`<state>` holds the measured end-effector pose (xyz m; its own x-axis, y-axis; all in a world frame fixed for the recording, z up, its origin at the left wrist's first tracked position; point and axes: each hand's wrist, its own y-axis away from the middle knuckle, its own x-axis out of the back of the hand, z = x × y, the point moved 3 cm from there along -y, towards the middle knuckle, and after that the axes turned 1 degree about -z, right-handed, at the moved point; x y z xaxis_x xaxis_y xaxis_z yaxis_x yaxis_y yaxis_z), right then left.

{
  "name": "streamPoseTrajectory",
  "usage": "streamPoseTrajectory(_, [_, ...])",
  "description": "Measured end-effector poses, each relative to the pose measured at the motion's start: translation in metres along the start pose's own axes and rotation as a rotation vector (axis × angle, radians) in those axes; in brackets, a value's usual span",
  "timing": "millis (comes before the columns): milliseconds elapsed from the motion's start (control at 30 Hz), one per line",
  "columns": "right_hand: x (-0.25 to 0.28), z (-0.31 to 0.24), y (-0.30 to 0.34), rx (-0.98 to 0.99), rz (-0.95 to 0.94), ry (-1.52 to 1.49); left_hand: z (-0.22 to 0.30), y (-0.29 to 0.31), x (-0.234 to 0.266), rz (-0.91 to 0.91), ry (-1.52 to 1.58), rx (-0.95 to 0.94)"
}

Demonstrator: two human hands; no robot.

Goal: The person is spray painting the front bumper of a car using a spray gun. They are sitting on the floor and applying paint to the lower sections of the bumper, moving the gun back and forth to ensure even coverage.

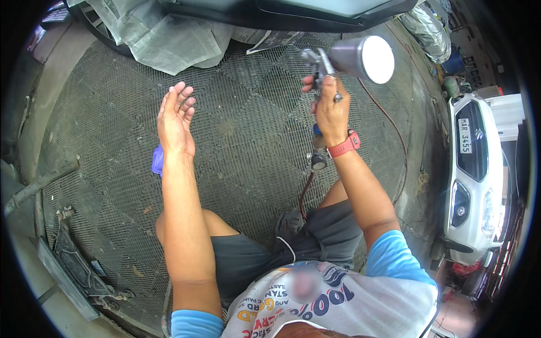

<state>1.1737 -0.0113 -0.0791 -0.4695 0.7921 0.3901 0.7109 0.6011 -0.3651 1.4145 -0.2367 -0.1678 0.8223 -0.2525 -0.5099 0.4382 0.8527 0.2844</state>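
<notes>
My right hand (332, 110), with a red watch on its wrist, is wrapped round the handle of a metal paint spray gun (322, 65). The gun's grey cup (346, 57) tilts to the right and shows its white round end. Below that hand hang a pressure gauge (319, 162) and a reddish-brown air hose (307, 191). My left hand (177, 124) is raised with its fingers stretched out and nothing in it. Behind the left wrist, a purple-blue cloth or glove (158, 161) is partly hidden. The dark lower edge of a vehicle (315, 17) lies ahead of both hands.
Grey plastic sheeting (180, 48) drapes over the vehicle's wheel area. Grated matting (242, 146) covers the floor. The hose also runs along the right side. A white car (479, 180) stands at the right. Dark car parts (79, 259) lean at the lower left.
</notes>
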Motion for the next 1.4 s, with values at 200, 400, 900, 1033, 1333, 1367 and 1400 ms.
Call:
streamPoseTrajectory(200, [0.057, 0.057, -0.025, -0.043, 0.219, 0.114, 0.007, 0.014, -0.004, -0.006, 0.008, -0.037])
streamPoseTrajectory(400, [0.103, 0.114, -0.076, 0.027, 0.413, 0.397, 0.015, 0.040, -0.020, -0.022, 0.014, -0.057])
streamPoseTrajectory(900, [-0.012, 0.130, -0.010, 0.465, 0.166, 0.206, 0.023, 0.059, -0.022, -0.053, 0.027, -0.118])
streamPoseTrajectory(1033, [-0.079, 0.109, 0.007, 0.530, 0.116, 0.110, 0.021, 0.057, -0.017, -0.043, 0.061, -0.137])
streamPoseTrajectory(1333, [-0.135, 0.118, 0.011, 0.680, -0.122, 0.189, 0.039, 0.061, 0.003, -0.018, 0.131, -0.117])
streamPoseTrajectory(1367, [-0.127, 0.121, 0.010, 0.659, -0.115, 0.191, 0.052, 0.069, -0.002, -0.008, 0.175, -0.083])
streamPoseTrajectory(1400, [-0.118, 0.125, 0.009, 0.628, -0.087, 0.200, 0.057, 0.074, -0.004, 0.003, 0.197, -0.076])
